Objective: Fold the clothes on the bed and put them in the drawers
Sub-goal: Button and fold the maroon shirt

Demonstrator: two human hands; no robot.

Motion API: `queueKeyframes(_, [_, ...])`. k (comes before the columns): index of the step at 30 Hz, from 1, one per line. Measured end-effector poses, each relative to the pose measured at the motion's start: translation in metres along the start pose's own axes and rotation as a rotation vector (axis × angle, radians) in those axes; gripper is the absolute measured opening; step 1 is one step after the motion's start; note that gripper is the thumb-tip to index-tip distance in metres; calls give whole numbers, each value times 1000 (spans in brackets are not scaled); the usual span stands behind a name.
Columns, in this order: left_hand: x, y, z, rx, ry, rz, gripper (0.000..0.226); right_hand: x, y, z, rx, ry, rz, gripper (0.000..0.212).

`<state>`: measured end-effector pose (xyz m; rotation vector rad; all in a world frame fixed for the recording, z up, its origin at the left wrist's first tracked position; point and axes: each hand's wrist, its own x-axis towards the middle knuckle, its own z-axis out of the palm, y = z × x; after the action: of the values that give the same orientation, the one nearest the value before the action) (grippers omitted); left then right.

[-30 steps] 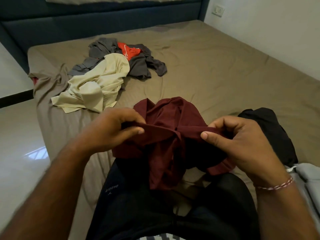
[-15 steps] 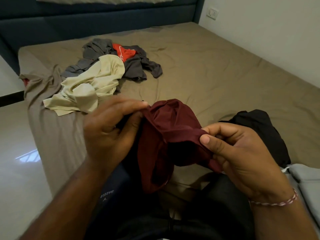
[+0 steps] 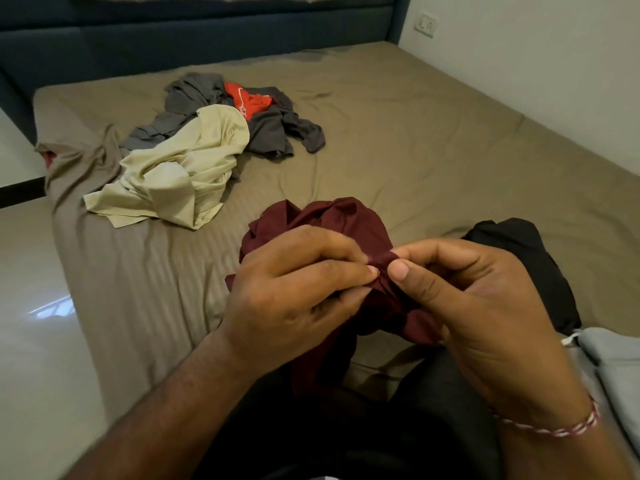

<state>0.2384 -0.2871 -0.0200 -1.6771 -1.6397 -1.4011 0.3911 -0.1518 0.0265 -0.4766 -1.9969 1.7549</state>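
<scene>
The left hand (image 3: 298,289) and right hand (image 3: 474,299), apart a second ago, now meet, both pinching one bunched edge of the maroon garment (image 3: 346,223) above the bed (image 3: 415,150), folding barely begun.

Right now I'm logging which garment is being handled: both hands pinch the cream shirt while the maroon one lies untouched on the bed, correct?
Swapped. In the head view both the left hand and right hand pinch the crumpled maroon shirt; the crumpled cream shirt lies untouched on the bed.
</scene>
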Motion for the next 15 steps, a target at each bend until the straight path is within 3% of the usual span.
queueKeyframes(5, [-4,-2,1,-78,-96,-48,8,1,-6,-3,-243,-92,-95,11])
queueKeyframes(9, [-9,-3,5,-102,-126,-55,7,4,-8,-10,-460,-161,-65,17])
queueKeyframes(15, [-16,-3,11,-43,-42,-39,5,0,-3,-6,-338,-126,-51,16])
